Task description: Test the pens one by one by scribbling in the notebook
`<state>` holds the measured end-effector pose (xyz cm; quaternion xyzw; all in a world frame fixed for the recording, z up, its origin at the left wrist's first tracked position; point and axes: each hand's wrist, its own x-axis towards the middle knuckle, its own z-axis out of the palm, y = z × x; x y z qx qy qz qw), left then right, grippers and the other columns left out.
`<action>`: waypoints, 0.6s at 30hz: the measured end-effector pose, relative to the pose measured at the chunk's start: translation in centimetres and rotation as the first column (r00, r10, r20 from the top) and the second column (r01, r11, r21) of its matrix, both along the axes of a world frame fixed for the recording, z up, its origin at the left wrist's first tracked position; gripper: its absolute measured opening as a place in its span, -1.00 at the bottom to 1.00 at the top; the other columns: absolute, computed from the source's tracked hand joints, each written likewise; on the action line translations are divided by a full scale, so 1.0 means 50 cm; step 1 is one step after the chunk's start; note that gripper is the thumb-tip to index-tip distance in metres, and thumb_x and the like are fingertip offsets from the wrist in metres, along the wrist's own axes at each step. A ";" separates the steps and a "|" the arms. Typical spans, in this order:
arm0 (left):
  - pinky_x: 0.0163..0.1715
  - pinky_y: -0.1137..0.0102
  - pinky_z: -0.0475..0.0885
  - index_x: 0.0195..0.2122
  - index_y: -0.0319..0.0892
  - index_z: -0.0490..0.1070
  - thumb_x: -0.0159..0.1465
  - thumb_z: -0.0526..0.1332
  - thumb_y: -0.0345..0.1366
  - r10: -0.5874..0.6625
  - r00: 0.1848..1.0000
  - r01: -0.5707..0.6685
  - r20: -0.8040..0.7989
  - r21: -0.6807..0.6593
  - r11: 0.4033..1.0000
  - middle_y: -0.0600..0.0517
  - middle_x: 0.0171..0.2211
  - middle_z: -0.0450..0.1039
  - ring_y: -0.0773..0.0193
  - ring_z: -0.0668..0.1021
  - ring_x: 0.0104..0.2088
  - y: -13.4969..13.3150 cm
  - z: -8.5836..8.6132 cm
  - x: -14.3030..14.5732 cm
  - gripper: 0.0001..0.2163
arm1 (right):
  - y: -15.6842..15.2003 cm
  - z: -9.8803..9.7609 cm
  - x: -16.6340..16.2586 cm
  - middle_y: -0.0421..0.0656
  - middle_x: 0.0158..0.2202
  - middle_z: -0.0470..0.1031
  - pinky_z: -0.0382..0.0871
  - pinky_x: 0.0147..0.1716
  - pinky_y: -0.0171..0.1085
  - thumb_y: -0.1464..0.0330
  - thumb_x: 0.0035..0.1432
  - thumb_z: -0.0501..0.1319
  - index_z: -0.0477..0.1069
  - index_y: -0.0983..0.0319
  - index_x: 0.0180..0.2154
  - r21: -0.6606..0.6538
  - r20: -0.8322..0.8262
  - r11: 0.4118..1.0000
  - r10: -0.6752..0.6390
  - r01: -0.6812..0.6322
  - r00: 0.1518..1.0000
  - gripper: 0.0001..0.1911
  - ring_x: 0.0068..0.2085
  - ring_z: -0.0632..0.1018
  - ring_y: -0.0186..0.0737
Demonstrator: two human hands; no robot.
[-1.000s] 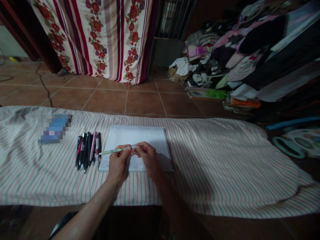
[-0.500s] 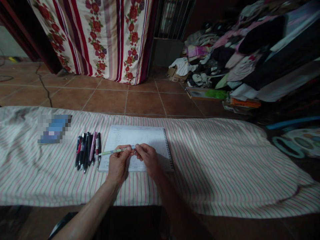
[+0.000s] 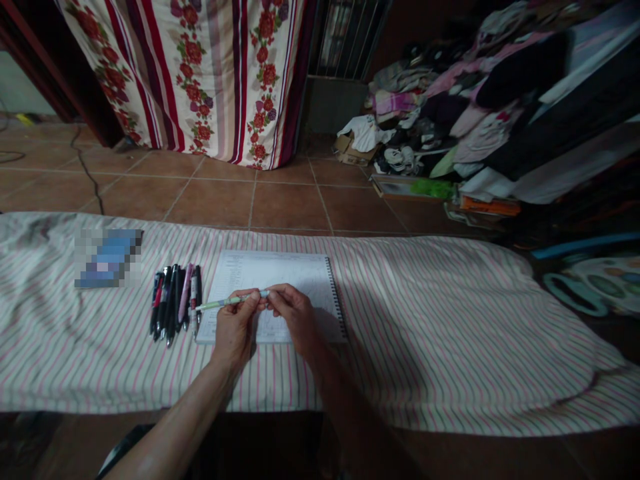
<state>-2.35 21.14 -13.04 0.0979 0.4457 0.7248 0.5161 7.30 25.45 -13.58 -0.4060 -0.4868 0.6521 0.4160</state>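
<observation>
Slim pale-green pen (image 3: 227,301) fractionally higher

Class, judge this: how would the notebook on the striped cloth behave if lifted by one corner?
The notebook would probably flop at a lifted corner: it looks thin. Its wire spiral likely stiffens the right edge. Pushed, it may drag on the soft cloth.

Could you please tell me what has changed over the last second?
Nothing has visibly changed. The left hand and right hand still hold the green pen between them, level over the notebook. The row of pens lies left of the notebook as before.
</observation>
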 end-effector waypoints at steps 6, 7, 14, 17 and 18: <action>-0.42 0.50 0.41 -0.48 -0.27 0.45 -0.23 0.48 -0.31 -0.008 1.000 0.008 -0.005 -0.005 1.000 0.05 -0.60 0.50 0.40 0.51 -0.55 0.000 0.005 0.002 -0.69 | 0.002 -0.006 -0.001 -0.23 -0.62 0.36 0.15 -0.59 -0.36 0.09 -0.01 0.17 0.35 0.26 -0.54 -0.021 0.071 1.000 0.010 -0.009 0.997 -0.65 -0.58 0.34 -0.39; -0.41 0.49 0.41 -0.47 -0.27 0.45 -0.24 0.48 -0.31 -0.013 1.000 0.013 -0.012 -0.012 1.000 0.05 -0.61 0.50 0.39 0.51 -0.55 0.000 0.005 0.002 -0.68 | 0.003 -0.007 -0.001 -0.25 -0.64 0.33 0.14 -0.60 -0.36 0.10 -0.01 0.17 0.33 0.25 -0.57 -0.014 0.081 1.000 0.006 -0.005 0.997 -0.65 -0.59 0.32 -0.40; -0.40 0.51 0.40 -0.46 -0.27 0.45 -0.20 0.47 -0.28 -0.025 0.999 0.024 -0.046 -0.024 0.999 0.05 -0.60 0.50 0.42 0.51 -0.54 -0.003 -0.001 0.003 -0.69 | 0.000 -0.005 -0.002 -0.27 -0.63 0.35 0.19 -0.52 -0.35 0.25 -0.04 0.21 0.37 0.25 -0.54 0.024 0.065 0.997 -0.070 0.069 0.995 -0.80 -0.55 0.32 -0.40; -0.40 0.53 0.40 -0.46 -0.28 0.45 -0.21 0.47 -0.28 -0.021 0.998 0.020 -0.051 -0.022 1.000 0.06 -0.59 0.50 0.43 0.51 -0.53 -0.002 0.001 0.003 -0.69 | -0.001 -0.001 -0.001 -0.26 -0.59 0.40 0.24 -0.49 -0.35 0.29 -0.06 0.23 0.42 0.25 -0.48 0.036 0.033 0.998 -0.062 0.060 0.998 -0.86 -0.53 0.36 -0.39; -0.40 0.52 0.40 -0.46 -0.28 0.45 -0.22 0.48 -0.29 -0.017 0.999 0.016 -0.050 -0.019 1.000 0.06 -0.60 0.50 0.43 0.50 -0.53 -0.001 0.002 0.003 -0.69 | 0.000 0.000 0.000 -0.25 -0.58 0.42 0.26 -0.48 -0.35 0.30 -0.06 0.23 0.43 0.25 -0.47 0.037 0.016 0.998 -0.059 0.058 0.998 -0.87 -0.52 0.37 -0.39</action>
